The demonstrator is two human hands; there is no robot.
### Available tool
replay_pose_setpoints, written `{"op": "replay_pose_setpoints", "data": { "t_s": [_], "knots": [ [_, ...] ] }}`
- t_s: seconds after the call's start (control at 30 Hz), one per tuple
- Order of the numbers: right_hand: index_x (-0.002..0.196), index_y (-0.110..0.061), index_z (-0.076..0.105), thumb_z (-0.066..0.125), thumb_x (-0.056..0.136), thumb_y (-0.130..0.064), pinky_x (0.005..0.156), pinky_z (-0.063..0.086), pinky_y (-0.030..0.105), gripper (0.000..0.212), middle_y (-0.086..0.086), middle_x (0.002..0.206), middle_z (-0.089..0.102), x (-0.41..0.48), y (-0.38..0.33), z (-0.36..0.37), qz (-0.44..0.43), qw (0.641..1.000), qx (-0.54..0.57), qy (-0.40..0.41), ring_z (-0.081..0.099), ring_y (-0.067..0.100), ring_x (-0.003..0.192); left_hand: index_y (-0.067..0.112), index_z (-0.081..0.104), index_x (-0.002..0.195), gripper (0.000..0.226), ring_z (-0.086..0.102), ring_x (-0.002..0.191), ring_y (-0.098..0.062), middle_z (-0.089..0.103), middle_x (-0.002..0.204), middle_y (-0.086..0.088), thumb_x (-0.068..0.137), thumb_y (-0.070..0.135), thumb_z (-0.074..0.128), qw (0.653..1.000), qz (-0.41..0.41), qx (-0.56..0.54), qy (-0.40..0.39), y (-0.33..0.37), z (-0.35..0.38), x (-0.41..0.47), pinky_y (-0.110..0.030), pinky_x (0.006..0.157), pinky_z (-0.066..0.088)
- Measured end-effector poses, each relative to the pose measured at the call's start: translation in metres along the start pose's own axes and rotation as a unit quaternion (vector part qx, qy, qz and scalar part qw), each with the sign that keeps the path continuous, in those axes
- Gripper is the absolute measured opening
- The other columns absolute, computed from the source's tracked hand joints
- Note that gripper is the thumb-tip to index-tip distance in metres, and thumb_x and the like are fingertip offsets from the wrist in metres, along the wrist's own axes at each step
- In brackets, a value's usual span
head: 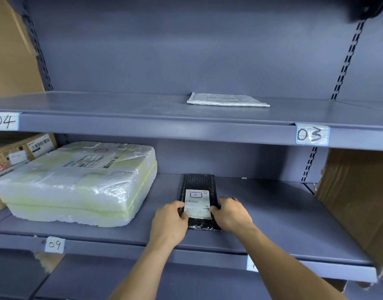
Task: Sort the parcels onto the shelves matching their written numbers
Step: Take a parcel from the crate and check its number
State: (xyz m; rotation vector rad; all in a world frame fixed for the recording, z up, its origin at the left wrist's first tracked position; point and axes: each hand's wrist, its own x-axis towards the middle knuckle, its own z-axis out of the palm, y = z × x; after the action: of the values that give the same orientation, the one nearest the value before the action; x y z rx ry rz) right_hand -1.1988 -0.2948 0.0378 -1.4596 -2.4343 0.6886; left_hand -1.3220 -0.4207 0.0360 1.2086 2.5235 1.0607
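Both hands hold the black parcel [198, 181] flat on the lower shelf [273, 213]. The left hand [169, 221] pinches its left edge, with the thumb on the white label [197, 205], which says 10. The right hand [231, 215] pinches its right edge. Left of the hands sits a big white parcel [78, 182]. Above them a silver parcel [227, 100] lies on the upper shelf [121, 107]. Below and left of them is the 09 tag [54, 244].

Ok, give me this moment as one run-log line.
item: black parcel, marked 10 | place: on lower shelf | left hand: grips left edge | right hand: grips right edge
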Motion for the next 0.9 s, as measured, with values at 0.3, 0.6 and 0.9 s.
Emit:
{"op": "replay_pose_setpoints", "data": {
  "t_s": [0.3, 0.6, 0.9],
  "knots": [
    [0.124, -0.022, 0.061, 0.053, 0.098, -0.038, 0.094, 0.046, 0.034, 0.031, 0.008, 0.129, 0.058, -0.034, 0.017, -0.012, 0.006, 1.000, 0.018, 0.023, 0.052, 0.028, 0.121, 0.022, 0.062, 0.129, 0.035, 0.053, 0.116, -0.022, 0.063, 0.125, 0.003, 0.096, 0.031, 0.058, 0.999, 0.036, 0.003, 0.004, -0.006, 0.000, -0.023, -0.036, 0.096, 0.047],
    [0.085, -0.022, 0.053, 0.051, 0.099, -0.037, 0.090, 0.047, 0.042, 0.020, 0.011, 0.112, 0.056, -0.094, 0.033, -0.007, 0.031, 0.998, 0.005, 0.062, 0.051, 0.039, 0.110, 0.020, 0.063, 0.130, 0.036, 0.051, 0.118, -0.025, 0.060, 0.133, 0.004, 0.095, 0.029, 0.059, 0.994, 0.108, 0.003, -0.011, -0.004, 0.006, -0.059, -0.035, 0.102, 0.043],
    [0.114, -0.013, 0.063, 0.052, 0.099, -0.033, 0.092, 0.048, 0.044, 0.027, 0.010, 0.116, 0.060, -0.155, 0.076, -0.022, 0.019, 0.995, -0.024, 0.092, 0.052, 0.035, 0.114, 0.019, 0.060, 0.134, 0.038, 0.047, 0.130, -0.019, 0.058, 0.136, 0.003, 0.097, 0.031, 0.058, 0.988, 0.130, -0.022, -0.085, 0.031, 0.027, -0.114, -0.030, 0.107, 0.037]
  ]
}}
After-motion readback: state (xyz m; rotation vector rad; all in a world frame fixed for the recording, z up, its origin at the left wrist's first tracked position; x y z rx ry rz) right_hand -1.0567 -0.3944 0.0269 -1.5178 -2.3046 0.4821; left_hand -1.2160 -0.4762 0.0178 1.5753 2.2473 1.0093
